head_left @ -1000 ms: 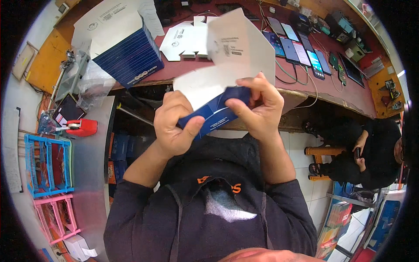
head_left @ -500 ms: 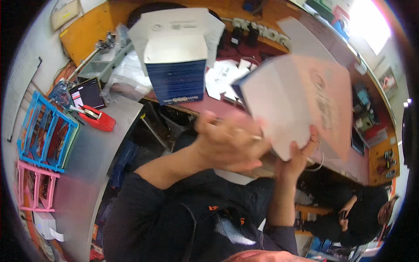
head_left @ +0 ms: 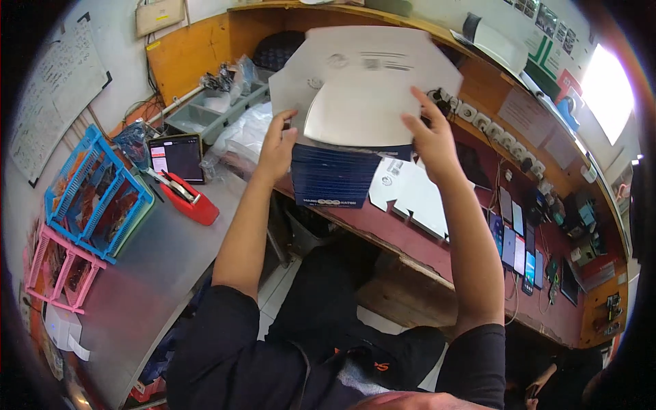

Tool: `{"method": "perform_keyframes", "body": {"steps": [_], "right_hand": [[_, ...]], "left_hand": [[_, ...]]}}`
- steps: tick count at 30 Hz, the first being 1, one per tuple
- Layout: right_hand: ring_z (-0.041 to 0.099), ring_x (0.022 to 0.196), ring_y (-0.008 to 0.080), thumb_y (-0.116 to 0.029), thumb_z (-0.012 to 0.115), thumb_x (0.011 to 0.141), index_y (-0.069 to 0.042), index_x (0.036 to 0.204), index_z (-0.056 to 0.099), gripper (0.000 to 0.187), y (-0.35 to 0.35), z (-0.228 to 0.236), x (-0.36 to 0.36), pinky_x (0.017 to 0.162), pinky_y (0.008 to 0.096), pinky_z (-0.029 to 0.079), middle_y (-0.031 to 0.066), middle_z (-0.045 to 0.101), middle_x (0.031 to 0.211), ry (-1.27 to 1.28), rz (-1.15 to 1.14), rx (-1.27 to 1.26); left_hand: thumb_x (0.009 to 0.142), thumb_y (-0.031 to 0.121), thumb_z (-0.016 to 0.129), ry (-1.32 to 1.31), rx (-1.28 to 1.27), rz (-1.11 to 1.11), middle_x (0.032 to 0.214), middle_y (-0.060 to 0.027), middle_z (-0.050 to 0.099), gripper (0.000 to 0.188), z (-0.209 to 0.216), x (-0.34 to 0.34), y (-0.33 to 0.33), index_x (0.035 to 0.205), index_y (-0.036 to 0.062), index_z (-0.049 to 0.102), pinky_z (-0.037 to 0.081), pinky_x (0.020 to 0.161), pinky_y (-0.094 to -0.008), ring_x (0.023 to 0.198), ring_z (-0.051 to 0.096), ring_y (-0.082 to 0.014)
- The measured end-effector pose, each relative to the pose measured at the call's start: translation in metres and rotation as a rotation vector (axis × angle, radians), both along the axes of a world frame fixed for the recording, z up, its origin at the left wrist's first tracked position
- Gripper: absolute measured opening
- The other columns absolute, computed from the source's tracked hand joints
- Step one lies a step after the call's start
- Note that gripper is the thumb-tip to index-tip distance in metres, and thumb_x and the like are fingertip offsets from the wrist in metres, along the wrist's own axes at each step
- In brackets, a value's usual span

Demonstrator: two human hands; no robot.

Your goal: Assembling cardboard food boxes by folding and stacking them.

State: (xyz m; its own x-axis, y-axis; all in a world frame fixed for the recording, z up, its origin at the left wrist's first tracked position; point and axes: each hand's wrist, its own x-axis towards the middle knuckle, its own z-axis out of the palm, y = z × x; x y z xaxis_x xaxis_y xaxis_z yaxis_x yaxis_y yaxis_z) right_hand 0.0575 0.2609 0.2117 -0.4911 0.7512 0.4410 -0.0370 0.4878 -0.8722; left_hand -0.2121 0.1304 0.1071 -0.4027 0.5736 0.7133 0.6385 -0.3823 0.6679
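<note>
A head-worn fisheye faces down and forward, close above the red bench (head_left: pixel 417 242); its dark rim seems unreadable.

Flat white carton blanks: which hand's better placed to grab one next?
Right, most likely. The right hand is at the right side of the navy-and-white carton stack, nearer the flat white carton blanks. The left hand is at the stack's other side.
</note>
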Motion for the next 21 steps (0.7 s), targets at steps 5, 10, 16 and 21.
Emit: {"method": "perform_keyframes", "body": {"steps": [5,10,16,21], "right_hand": [[0.056,0.077,0.0132,-0.023,0.066,0.089,-0.009,0.141,0.054,0.055,0.005,-0.004,-0.043,0.076,0.0272,0.047,0.0109,0.065,0.094,-0.103,0.002,-0.001],[0.063,0.091,0.0175,-0.028,0.059,0.096,-0.011,0.149,0.044,0.057,0.001,0.001,-0.046,0.084,0.0298,0.048,0.0182,0.066,0.116,-0.196,0.100,-0.145],[0.062,0.109,0.0351,-0.043,0.052,0.097,-0.009,0.154,0.027,0.070,-0.015,-0.021,-0.017,0.097,0.0379,0.045,0.0244,0.064,0.114,-0.324,0.149,0.365],[0.063,0.106,0.0333,-0.009,0.069,0.081,-0.003,0.136,0.036,0.064,-0.035,-0.039,-0.002,0.093,0.0409,0.048,0.0190,0.062,0.107,-0.237,0.225,0.454]], "left_hand": [[0.103,0.036,0.045,-0.455,0.101,-0.415,0.131,-0.0125,0.053,0.053,-0.015,-0.008,-0.001,0.141,-0.0007,0.042,0.037,0.105,-0.0324,0.122,0.050,-0.0221],[0.097,0.057,0.051,-0.178,0.138,-0.330,0.135,-0.0147,0.051,0.076,-0.010,-0.005,-0.009,0.144,-0.0025,0.039,0.034,0.109,-0.0361,0.126,0.047,-0.0229],[0.079,0.036,0.076,0.341,0.279,0.410,0.137,-0.0199,0.050,0.078,0.039,0.022,-0.023,0.141,0.0018,0.044,0.031,0.111,-0.0421,0.127,0.048,-0.0346],[0.072,0.019,0.074,0.723,0.032,0.065,0.096,-0.0100,0.065,0.025,0.086,0.086,-0.023,0.091,0.0052,0.064,0.040,0.089,-0.0458,0.095,0.059,-0.0291]]}}
